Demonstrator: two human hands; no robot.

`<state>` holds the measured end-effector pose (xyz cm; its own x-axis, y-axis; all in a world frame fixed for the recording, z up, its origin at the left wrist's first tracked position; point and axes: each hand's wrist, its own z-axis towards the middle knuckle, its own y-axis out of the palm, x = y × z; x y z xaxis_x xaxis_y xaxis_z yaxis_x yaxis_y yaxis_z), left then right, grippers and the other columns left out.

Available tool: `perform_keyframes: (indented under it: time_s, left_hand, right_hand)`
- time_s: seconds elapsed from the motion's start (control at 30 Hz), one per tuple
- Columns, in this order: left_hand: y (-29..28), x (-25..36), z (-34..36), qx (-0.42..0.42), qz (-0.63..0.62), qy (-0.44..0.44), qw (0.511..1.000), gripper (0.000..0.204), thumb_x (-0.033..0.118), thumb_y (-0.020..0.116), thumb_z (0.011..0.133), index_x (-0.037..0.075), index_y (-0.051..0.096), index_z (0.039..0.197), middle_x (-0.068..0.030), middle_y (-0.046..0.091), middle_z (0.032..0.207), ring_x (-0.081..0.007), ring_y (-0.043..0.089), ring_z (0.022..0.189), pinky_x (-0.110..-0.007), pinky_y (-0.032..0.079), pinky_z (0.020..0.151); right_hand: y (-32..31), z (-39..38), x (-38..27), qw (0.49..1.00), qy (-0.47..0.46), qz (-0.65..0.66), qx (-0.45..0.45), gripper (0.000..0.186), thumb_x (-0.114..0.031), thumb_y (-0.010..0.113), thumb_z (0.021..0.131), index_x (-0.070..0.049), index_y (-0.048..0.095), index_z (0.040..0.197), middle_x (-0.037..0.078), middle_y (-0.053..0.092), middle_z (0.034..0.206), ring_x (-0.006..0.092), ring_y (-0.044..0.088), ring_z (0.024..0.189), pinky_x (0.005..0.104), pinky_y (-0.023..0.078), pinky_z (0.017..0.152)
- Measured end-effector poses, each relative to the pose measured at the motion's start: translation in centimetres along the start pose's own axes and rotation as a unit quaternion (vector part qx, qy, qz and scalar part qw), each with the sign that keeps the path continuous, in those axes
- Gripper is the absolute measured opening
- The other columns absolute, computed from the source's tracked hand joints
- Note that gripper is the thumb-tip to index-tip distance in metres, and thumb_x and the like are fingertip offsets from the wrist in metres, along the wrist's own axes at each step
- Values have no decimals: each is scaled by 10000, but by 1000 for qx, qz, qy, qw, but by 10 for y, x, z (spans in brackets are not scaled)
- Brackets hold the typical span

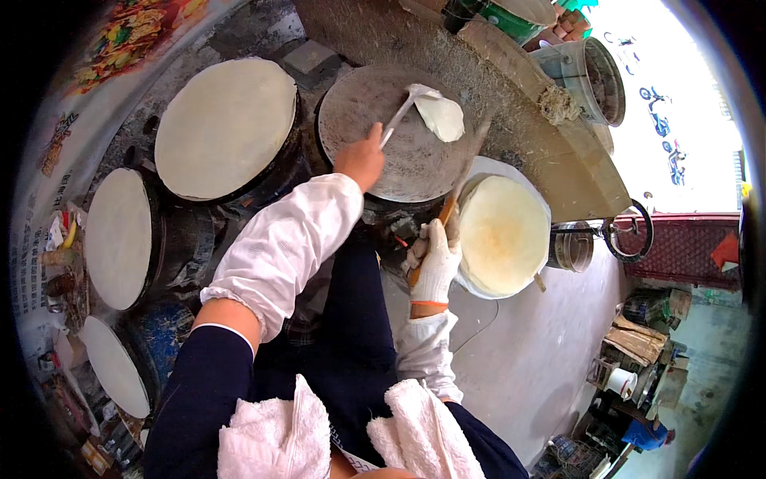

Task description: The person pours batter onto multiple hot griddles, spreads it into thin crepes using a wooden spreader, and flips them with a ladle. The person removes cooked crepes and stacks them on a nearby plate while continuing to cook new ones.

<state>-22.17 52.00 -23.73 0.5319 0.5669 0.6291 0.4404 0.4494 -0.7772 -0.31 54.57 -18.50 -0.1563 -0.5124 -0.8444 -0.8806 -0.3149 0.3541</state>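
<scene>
My left hand (361,162) is closed around a pale long-handled batter tool (397,118). The tool's head meets a white blob of batter (444,120) on the upper right of a round griddle (363,112); whether it is a ladle or a spreader is unclear. In a white work glove, my right hand (436,259) grips the wooden handle of a long, thin-bladed spatula (448,209). The blade slants up along the griddle's right edge. Right beside the gloved hand lies a stack of round thin pancakes (503,235) on a pale sheet.
Three more griddles carry pale batter rounds: a large one (226,128), one at left (120,238) and one lower left (117,367). A cardboard barrier (550,136) stands behind the griddle, with a clear bucket (586,80) beyond. Another person (646,433) is far right.
</scene>
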Motion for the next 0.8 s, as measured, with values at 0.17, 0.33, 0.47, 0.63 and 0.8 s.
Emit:
perform_keyframes:
  time_s: [0.17, 0.33, 0.47, 0.63, 0.8]
  left_hand:
    - [-38, 0, 15, 72, 69, 5, 995, 508, 192, 557, 921, 78, 449, 1404, -232, 693, 926, -429, 669, 834, -530, 528, 726]
    - [-117, 27, 35, 271, -55, 71, 958, 427, 223, 540, 946, 94, 503, 1351, -211, 692, 916, -417, 674, 823, -527, 517, 726]
    - [-159, -5, 18, 164, -242, 29, 956, 322, 282, 580, 979, 61, 598, 1213, -77, 646, 839, -225, 638, 736, -367, 483, 660]
    - [-117, -20, -55, 15, -440, -144, 886, 224, 246, 642, 966, 57, 608, 1081, 60, 450, 619, -33, 366, 434, -224, 274, 401]
    - [-89, -65, -154, -4, -455, -246, 856, 165, 166, 625, 950, 25, 672, 1021, 35, 474, 578, -62, 402, 414, -238, 306, 398]
  right_hand:
    - [41, 41, 32, 999, -8, -38, 12, 544, -137, 543, 1002, -212, 410, 1524, -5, 557, 776, 74, 459, 489, 236, 358, 382]
    - [21, 57, 65, 998, 22, -21, 51, 561, -170, 531, 1002, -295, 390, 1531, -13, 557, 767, 81, 443, 468, 243, 359, 374]
    - [9, 53, 56, 997, 3, -54, 47, 502, -179, 532, 1008, -229, 431, 1497, -7, 527, 697, 84, 430, 448, 238, 335, 349]
    - [60, 120, 54, 1000, 19, -22, 12, 533, -166, 534, 970, -237, 457, 1492, -16, 523, 709, 98, 455, 481, 253, 378, 393]
    - [45, 141, 28, 954, -121, -261, -81, 495, -151, 584, 925, -91, 558, 1416, 35, 639, 826, 102, 555, 610, 278, 465, 540]
